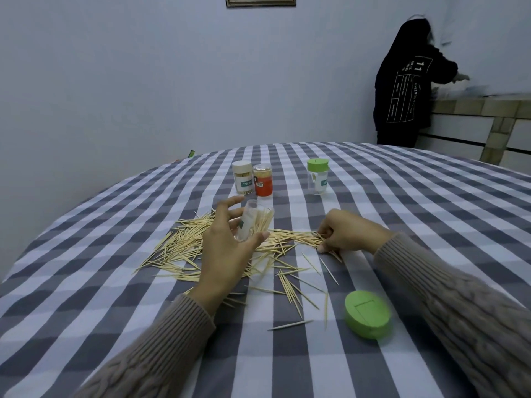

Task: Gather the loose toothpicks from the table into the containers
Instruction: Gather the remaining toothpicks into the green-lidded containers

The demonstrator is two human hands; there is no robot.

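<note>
Two knit sleeves enter from the bottom corners of the frame over a grey-and-white checked surface point(86, 282). Lower right: green lid point(368, 314) lying loose on the cloth, slightly blurred, a single toothpick just left of it.

Mid-frame: loose toothpicks point(184, 245) scattered in a wide drift from left of centre across to the right, thinning toward the lid.

Left hand point(227, 248), centre: grip curled round an open clear container point(253, 222), thumb on its near side, fingers over the far side. Container tilted, lifted above the pile, part-filled with toothpicks at its right end.

Right hand point(347, 231), right of centre: fingers curled down onto the right end of the drift, pinching a small bunch of toothpicks against the cloth.

Beyond the hands, three upright containers. Cream-lidded container point(242, 178) and orange container point(263, 180) touching or nearly so, just above centre. Green-lidded clear container point(317, 176) well apart to their right; cannot tell its contents.

Upper right: person in a dark printed hoodie point(402, 81), back turned, by a tiled ledge point(474, 106). Top centre: lower edge of a picture frame point(260, 0) on a pale wall.
</note>
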